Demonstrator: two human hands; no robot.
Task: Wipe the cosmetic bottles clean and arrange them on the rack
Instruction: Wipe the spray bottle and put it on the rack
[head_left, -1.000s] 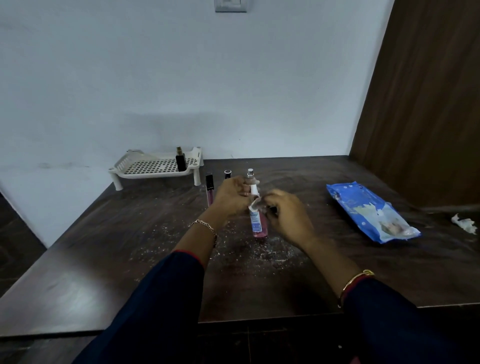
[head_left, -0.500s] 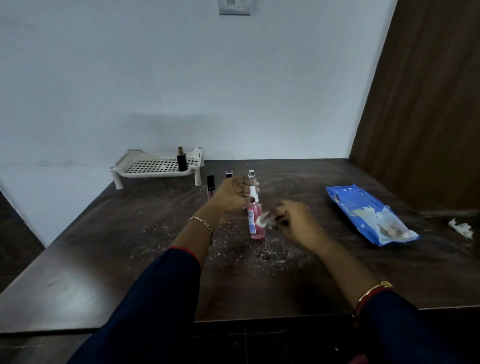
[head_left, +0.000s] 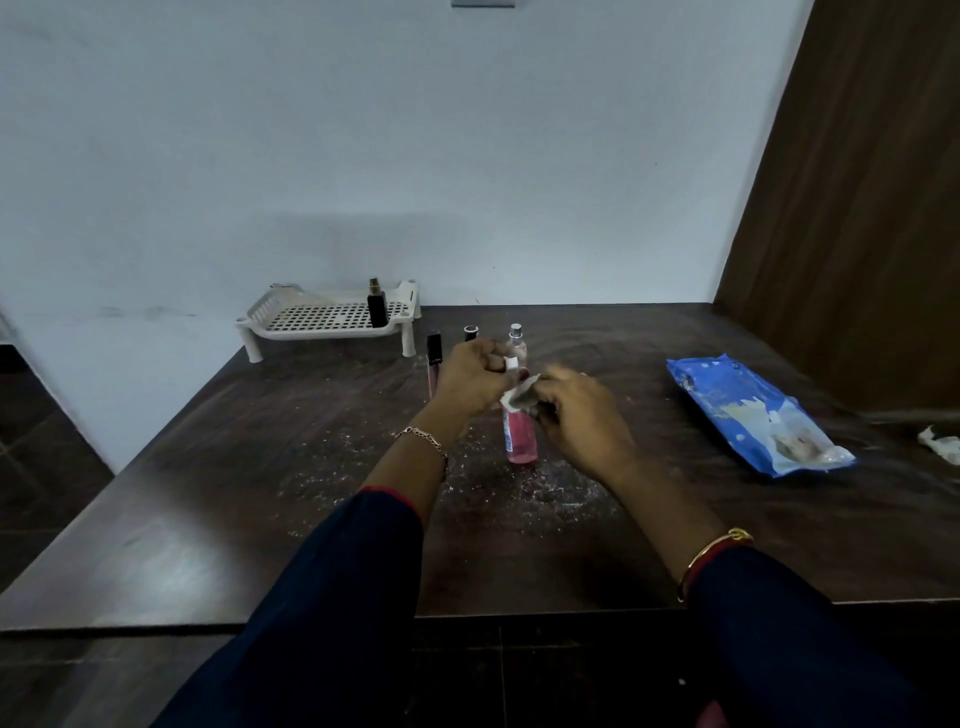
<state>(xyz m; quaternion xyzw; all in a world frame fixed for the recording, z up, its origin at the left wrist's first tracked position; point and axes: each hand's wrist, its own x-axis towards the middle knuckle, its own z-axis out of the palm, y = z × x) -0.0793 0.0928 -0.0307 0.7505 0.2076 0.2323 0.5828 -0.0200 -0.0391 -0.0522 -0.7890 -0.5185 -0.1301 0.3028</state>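
Note:
A pink spray bottle (head_left: 521, 439) stands upright in the middle of the dark table. My left hand (head_left: 474, 382) grips it near its white neck. My right hand (head_left: 576, 415) presses a crumpled white wipe (head_left: 518, 397) against the bottle's upper side. Behind my hands stand a clear bottle with a silver spray top (head_left: 516, 338), a black-capped tube (head_left: 470, 333) and a pink gloss tube with a black cap (head_left: 433, 358). A white perforated rack (head_left: 322, 317) sits at the back left against the wall, with a small black perfume bottle (head_left: 377, 305) on its right end.
A blue pack of wipes (head_left: 748, 410) lies on the right of the table, torn open. A used crumpled wipe (head_left: 940, 441) lies at the far right edge. White dust speckles the table (head_left: 208, 467) around the pink bottle. A brown wooden panel (head_left: 857, 208) stands at the right.
My right hand has moved the wipe up from the lower body of the pink bottle to its upper part. My left hand keeps its hold on the neck.

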